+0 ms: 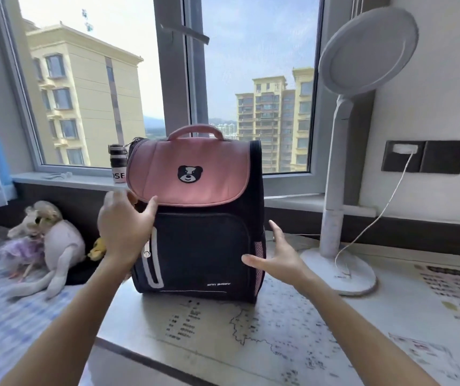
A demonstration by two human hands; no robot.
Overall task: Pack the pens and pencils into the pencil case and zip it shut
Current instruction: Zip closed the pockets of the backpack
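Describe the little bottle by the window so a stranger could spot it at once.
Start at the big window and drop to its sill. Just left of the pink flap of the backpack stands a small bottle. It is the only upright thing there, dark on top with a white lettered band.

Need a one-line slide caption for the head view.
Left hand and right hand, both open, reach for an upright pink-and-navy backpack on a desk beside a white lamp.
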